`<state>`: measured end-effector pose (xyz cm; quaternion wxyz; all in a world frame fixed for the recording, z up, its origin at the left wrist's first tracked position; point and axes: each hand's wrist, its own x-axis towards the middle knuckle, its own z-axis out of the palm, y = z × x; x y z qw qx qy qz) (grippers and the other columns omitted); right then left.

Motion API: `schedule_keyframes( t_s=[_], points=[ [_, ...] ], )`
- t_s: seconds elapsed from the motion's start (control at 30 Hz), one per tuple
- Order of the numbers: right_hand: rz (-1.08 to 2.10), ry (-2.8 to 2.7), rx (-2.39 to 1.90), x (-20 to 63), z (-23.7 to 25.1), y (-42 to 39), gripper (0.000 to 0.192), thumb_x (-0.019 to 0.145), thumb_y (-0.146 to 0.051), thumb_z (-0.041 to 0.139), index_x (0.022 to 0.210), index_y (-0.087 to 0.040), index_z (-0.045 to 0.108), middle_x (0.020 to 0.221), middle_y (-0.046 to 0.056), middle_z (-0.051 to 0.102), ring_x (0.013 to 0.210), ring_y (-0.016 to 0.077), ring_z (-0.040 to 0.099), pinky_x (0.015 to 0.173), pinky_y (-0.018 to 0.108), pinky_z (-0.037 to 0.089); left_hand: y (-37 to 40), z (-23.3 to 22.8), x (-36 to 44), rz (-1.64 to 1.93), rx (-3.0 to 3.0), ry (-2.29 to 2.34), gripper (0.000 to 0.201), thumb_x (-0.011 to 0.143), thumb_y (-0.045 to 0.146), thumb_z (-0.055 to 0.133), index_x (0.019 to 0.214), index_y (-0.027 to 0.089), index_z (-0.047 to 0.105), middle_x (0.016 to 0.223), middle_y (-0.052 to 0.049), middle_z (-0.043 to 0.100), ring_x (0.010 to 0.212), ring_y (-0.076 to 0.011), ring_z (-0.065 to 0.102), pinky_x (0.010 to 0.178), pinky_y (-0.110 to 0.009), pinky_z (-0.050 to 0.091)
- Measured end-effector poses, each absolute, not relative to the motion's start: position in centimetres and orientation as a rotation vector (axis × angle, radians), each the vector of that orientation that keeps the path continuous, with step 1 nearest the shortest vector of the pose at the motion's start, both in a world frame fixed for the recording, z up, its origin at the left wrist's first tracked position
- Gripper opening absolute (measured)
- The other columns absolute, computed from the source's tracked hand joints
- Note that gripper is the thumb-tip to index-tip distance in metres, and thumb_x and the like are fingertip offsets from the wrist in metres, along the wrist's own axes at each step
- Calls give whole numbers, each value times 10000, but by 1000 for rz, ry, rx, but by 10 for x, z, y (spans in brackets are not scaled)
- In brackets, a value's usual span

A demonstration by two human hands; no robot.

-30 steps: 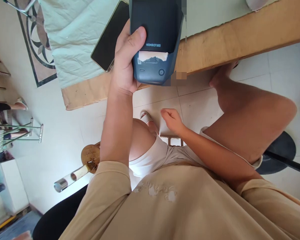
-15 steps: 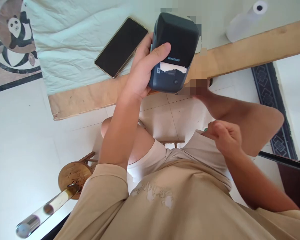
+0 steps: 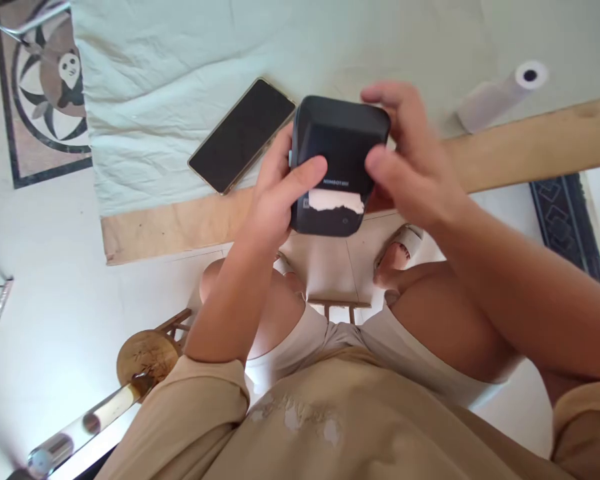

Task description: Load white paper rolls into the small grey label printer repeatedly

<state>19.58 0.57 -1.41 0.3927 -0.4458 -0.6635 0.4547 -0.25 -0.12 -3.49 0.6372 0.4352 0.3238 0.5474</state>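
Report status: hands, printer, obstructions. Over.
Left hand gripping small dark label printer. Right hand on its far side. Torn white label in slot. Nothing obstructing.

Label printer (image 3: 341,143): dark plastic, matt and smooth, with a strip of white paper (image 3: 336,200) that has a torn, rough edge.
Phone (image 3: 242,135): glossy black glass, thin metal-looking rim.
Cloth (image 3: 180,73): pale green fabric, matt, with wrinkles.
Bench (image 3: 520,150): bare light wood at the edge, matt, a little rough.
Paper roll (image 3: 500,97): white paper, matt.
Floor (image 3: 55,300): pale tiles, smooth and slightly shiny.
Stool (image 3: 147,357): wood, smooth, lower left of the frame.
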Motion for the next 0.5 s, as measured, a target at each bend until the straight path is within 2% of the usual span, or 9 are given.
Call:
schedule_keyframes(
  t_s=[0.1, 0.2, 0.37, 0.5],
  points=[
    [1224, -1796, -1062, 195, -24, 10, 793, 835, -630, 706, 1466, -274, 384, 1185, 13, 612, 763, 32, 578, 661, 199, 506, -9, -32, -5, 1261, 1009, 774, 313, 906, 363, 722, 1197, 250, 703, 1070, -23, 728, 979, -189, 691, 770, -270, 562],
    [1276, -1807, -1061, 195, -20, 10, 734, 855, -564, 709, 1447, -302, 365, 1177, 25, 587, 803, 55, 575, 648, 209, 491, -12, -29, -8, 1248, 1006, 817, 376, 871, 417, 747, 1213, 266, 703, 1072, -38, 722, 935, -229, 710, 690, -291, 567],
    [1364, -1790, -1110, 194, -13, 9, 667, 875, -537, 671, 1423, -363, 333, 1102, 9, 576, 802, 92, 574, 631, 243, 491, -10, -14, -11, 1082, 930, 979, 505, 789, 463, 841, 1239, 283, 698, 1143, -61, 714, 1062, -321, 701, 808, -359, 591],
    [1339, -1758, -1140, 194, -12, 8, 639, 865, -511, 679, 1400, -375, 356, 1124, 17, 581, 843, 119, 584, 636, 265, 514, -7, -17, -9, 1094, 887, 947, 556, 732, 497, 869, 1224, 295, 706, 1179, -65, 715, 1096, -359, 700, 812, -387, 607]
  ],
)
